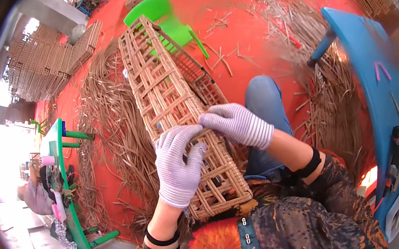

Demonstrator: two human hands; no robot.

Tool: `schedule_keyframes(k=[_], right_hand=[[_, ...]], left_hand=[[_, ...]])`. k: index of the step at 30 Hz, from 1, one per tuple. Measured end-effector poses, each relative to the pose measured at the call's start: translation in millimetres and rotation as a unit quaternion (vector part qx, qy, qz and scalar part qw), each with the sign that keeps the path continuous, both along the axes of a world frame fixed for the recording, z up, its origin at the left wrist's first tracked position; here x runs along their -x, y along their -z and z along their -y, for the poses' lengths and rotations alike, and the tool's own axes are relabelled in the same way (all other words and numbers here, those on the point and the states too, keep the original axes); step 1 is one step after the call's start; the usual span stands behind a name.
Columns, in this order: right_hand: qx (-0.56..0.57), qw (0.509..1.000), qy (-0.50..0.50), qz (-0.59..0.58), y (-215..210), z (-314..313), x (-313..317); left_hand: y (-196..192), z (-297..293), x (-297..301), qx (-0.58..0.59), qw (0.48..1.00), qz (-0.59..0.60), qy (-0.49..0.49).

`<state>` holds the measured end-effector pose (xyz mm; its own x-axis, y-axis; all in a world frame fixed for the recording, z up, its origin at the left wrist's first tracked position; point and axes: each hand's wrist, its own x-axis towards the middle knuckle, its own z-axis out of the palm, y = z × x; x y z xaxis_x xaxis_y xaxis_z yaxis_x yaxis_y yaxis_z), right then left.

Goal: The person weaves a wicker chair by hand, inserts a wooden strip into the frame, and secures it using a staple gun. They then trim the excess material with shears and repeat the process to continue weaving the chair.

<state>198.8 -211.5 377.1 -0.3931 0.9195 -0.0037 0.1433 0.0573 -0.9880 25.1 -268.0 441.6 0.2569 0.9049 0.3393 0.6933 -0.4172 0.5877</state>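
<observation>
A long woven cane basket frame [164,88] with an open lattice lies across my lap, its far end reaching toward a green plastic chair [165,18]. My left hand [178,164], in a striped knit glove, grips the lattice near the frame's closer end, fingers curled into the openings. My right hand [238,124], gloved the same way, rests on top of the frame just beyond the left hand, fingers pressed on the cane strips. Both wrists wear black bands.
Loose cane strips [109,128] cover the red floor on the left and at the top right. A blue table [374,81] with tools stands at right. Stacked woven panels [42,63] stand at far left. A green table [60,182] is at lower left.
</observation>
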Motion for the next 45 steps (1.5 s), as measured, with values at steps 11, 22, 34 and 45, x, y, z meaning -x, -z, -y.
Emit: schedule_keyframes(k=[11,22,34,45], right_hand=[[-0.084,0.993,-0.079,0.028,-7.9,-29.7,-33.0],[-0.327,0.915,0.06,0.227,-15.9,-37.5,-53.8],[-0.51,0.777,0.174,0.325,-39.8,-36.3,-71.7],[-0.48,0.83,0.263,0.106,-60.0,-46.2,-82.3]], left_hand=[[15.4,9.0,30.6,0.028,0.974,0.169,-0.148],[11.2,-6.3,34.5,-0.029,0.995,0.088,-0.036],[-38.5,-55.8,-16.4,-0.063,0.997,0.044,0.02],[-7.6,-111.8,-59.7,0.244,0.96,0.127,0.045]])
